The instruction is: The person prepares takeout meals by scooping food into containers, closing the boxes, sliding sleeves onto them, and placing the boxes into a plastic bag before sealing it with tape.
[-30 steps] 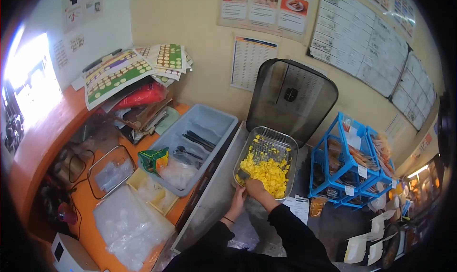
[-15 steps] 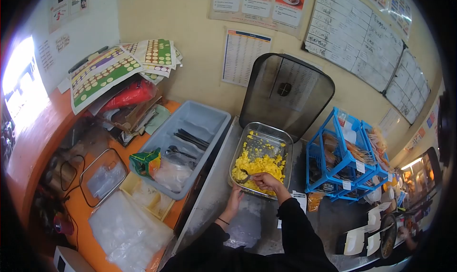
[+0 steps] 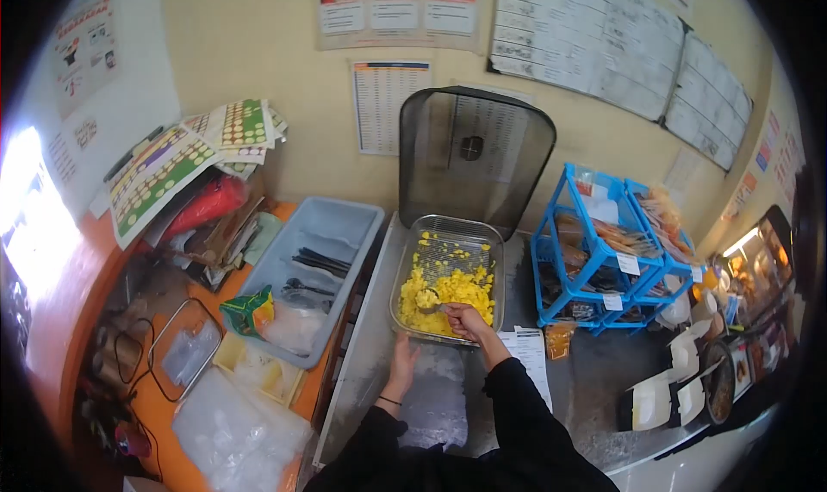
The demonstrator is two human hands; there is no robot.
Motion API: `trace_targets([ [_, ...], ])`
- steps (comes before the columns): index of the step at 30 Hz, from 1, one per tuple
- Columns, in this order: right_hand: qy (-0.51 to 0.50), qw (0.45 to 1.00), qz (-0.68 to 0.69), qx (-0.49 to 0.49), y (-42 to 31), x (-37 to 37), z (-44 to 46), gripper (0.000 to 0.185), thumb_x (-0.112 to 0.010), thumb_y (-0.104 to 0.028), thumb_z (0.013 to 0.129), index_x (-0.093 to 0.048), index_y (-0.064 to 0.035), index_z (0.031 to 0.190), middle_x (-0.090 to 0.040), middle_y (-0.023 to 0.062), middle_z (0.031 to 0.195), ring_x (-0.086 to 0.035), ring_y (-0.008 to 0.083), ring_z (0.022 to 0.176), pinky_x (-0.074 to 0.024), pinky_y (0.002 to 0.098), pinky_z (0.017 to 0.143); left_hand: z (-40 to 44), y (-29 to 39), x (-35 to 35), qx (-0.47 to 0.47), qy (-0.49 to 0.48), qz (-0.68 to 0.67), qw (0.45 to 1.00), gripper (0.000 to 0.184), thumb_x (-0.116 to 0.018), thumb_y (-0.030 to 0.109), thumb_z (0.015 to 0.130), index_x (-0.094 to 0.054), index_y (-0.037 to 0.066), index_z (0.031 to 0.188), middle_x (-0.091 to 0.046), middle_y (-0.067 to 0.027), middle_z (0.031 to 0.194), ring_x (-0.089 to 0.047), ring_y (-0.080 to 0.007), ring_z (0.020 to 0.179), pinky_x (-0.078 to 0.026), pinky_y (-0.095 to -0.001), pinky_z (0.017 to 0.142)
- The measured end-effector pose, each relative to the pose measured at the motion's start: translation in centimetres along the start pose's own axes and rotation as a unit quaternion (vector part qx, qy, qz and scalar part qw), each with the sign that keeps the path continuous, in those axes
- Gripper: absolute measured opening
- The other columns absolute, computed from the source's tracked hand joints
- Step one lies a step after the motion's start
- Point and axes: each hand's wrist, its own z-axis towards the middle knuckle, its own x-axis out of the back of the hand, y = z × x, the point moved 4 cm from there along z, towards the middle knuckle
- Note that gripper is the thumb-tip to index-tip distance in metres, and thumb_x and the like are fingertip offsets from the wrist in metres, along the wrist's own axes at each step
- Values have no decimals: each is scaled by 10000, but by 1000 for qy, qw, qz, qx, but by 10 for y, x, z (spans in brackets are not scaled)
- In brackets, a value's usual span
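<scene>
A clear, ribbed-bottom tray (image 3: 494,242) holds yellow scrambled egg (image 3: 465,292), heaped mostly in its near half with loose bits toward the far end. My right hand (image 3: 468,320) is closed round the handle of a small round scoop (image 3: 427,300). The scoop's bowl carries some egg and sits over the tray's left near part. My left hand (image 3: 402,364) is at the tray's near left corner, fingers apart and holding nothing; whether it touches the rim is unclear.
A dark translucent lid (image 3: 474,169) leans upright behind the tray. Blue stacked baskets (image 3: 586,277) with packets stand right, near a paper sheet (image 3: 527,363) and open cartons (image 3: 652,403). At left are a grey-blue bin (image 3: 370,225) with utensils and plastic bags (image 3: 245,432).
The view has shifted. My right hand has moved the scoop up and left over the egg. My left hand has come slightly away from the tray's near edge, its fingers spreading.
</scene>
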Motion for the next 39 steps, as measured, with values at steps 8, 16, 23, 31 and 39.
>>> trace_targets([
  [8, 39, 990, 104, 82, -9, 34, -84, 129, -437, -122, 859, -510, -72, 953, -285, -82, 487, -224, 22, 348, -159, 190, 287, -64, -15, -36, -203, 123, 137, 962, 346, -366, 182, 872, -390, 32, 1184, -393, -99, 1216, -359, -215, 1149, -333, -343, 910],
  [16, 212, 940, 148, 222, -4, 173, -409, 195, -457, -139, 866, -516, -49, 1028, -324, -51, 510, -254, 30, 374, -174, 176, 320, -177, -141, -202, -252, -167, 265, 916, 220, -433, 71, 801, -439, -20, 1001, -432, -129, 1008, -424, -232, 939, -336, -329, 849],
  [23, 500, 842, 76, 188, 48, 338, -665, 205, -473, -122, 837, -544, -58, 1019, -370, -48, 522, -305, 38, 396, -228, 201, 336, -275, -249, -413, -274, -415, 345, 796, 196, -514, 27, 727, -513, -2, 922, -470, -172, 961, -470, -302, 887, -382, -366, 793],
  [31, 510, 584, -631, -28, 78, 471, -717, 398, -470, -79, 739, -534, -195, 1115, -509, 99, 674, -558, 273, 675, -440, 377, 561, -322, -452, -530, 460, -393, 127, 786, 607, -506, 258, 848, -182, 27, 1307, -260, -168, 1315, -328, -316, 1183, -343, -386, 927],
  [39, 491, 537, -682, 72, 79, 488, -723, 475, -490, -48, 701, -513, -217, 1145, -473, 64, 701, -519, 226, 679, -430, 336, 571, -298, -502, -572, 458, -224, 56, 858, 704, -457, 442, 841, -107, 64, 1321, -167, -184, 1331, -193, -283, 1247, -237, -467, 994],
])
